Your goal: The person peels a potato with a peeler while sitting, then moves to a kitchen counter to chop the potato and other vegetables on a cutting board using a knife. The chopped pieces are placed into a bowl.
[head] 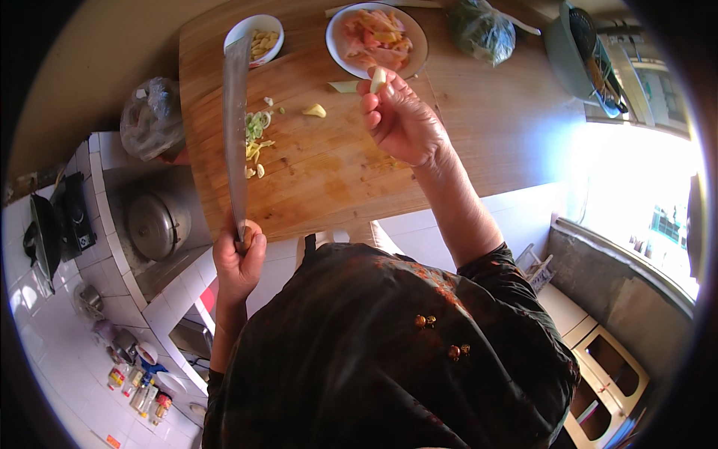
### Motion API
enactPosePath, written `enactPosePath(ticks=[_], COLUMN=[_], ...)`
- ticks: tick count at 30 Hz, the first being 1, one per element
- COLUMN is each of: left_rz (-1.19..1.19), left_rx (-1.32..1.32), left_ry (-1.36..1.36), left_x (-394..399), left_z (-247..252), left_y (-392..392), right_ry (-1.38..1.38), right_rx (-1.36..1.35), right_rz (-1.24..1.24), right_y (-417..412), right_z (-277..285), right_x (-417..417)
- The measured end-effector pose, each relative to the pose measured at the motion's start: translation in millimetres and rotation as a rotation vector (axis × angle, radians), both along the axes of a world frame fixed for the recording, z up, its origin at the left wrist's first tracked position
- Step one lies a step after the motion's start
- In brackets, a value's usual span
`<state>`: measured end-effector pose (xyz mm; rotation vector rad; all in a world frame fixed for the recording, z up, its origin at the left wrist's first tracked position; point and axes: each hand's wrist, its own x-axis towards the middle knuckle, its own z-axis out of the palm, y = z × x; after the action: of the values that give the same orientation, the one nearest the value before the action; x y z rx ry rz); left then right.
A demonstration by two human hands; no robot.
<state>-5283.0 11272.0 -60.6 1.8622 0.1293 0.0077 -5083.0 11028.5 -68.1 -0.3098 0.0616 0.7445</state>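
My left hand (240, 255) grips the handle of a large kitchen knife (235, 123), its blade pointing away from me over the left side of the wooden cutting board (336, 151). Between the thumb and fingertips of my right hand (398, 115), raised near the bowl of sliced raw meat (331, 45), is a pale peeled garlic clove (378, 80). Another clove (314, 110) lies on the board. Chopped scallion (258, 123), yellowish strips (257, 150) and small pale pieces (259, 170) lie right beside the blade, which may hide part of them.
A white bowl (276, 56) of pale pieces stands behind the knife tip. A plastic bag of greens (485, 33) and a basin (566, 62) with utensils are at the back right. At left are another plastic bag (151, 120) and a lidded metal pot (151, 226).
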Motion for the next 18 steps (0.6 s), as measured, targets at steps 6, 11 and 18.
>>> enactPosePath(ticks=[6, 11, 18], left_rz=[-0.008, -0.271, -0.49], left_rx=[0.38, 0.745, 0.746], left_ry=[-0.154, -0.518, -0.632], left_x=[35.7, 65.4, 91.1], left_z=[15.0, 32.8, 33.6], left_y=[-44.4, -87.2, -146.2], right_ry=[-0.215, -0.027, 0.017], right_rx=[-0.281, -0.626, -0.131], right_rz=[-0.225, -0.266, -0.364], right_y=[-26.7, -43.5, -76.8], right_z=[-11.7, -1.4, -28.8], right_x=[-31.3, -64.3, -95.1])
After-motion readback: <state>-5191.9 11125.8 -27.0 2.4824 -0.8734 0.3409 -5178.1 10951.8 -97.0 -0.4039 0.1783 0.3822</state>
